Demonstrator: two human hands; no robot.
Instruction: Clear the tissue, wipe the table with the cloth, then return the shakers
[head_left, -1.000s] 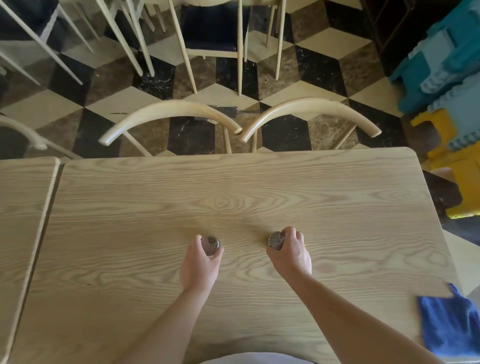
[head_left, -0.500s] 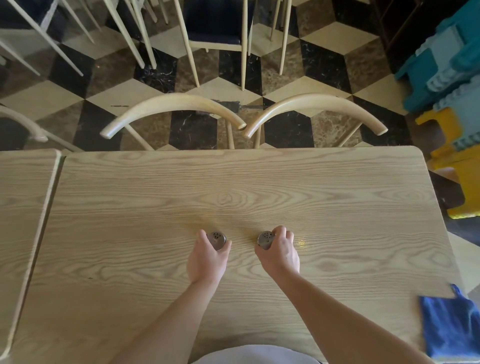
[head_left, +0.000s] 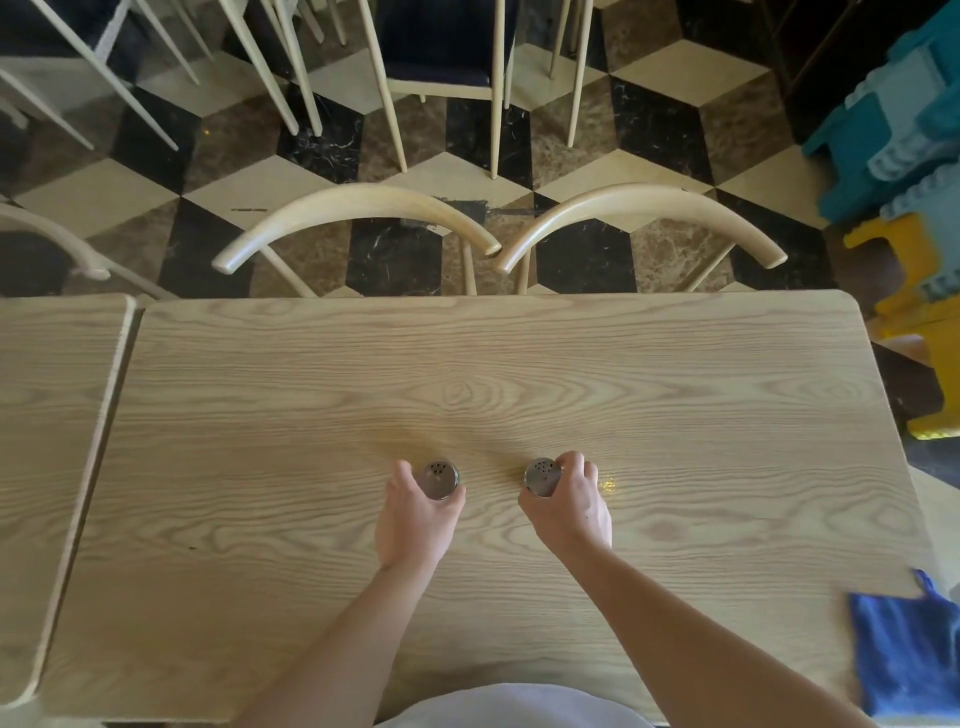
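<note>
1. Head view, hands: I see my left hand (head_left: 418, 512) just below the middle of the wooden table (head_left: 311, 395), fingers and thumb curled round the left shaker (head_left: 439, 479). My right hand (head_left: 570, 506) sits at 3 o'clock from it, fingers wrapped over the right shaker (head_left: 542, 476).
2. Head view, shakers: both show round metal tops with small holes and stand upright, well apart from each other. I cannot tell whether their bases touch the tabletop.
3. Head view, cloth: the blue cloth (head_left: 909, 654) lies at the table's 4 o'clock corner, partly hanging over the edge, well apart from my right hand.
4. Head view, surroundings: two curved wooden chair backs (head_left: 358, 208) stand at 12 o'clock beyond the far edge, a second table (head_left: 47, 415) butts up at 9 o'clock, and teal and yellow plastic stools (head_left: 904, 135) sit at 2 o'clock on the checkered floor (head_left: 395, 249).
</note>
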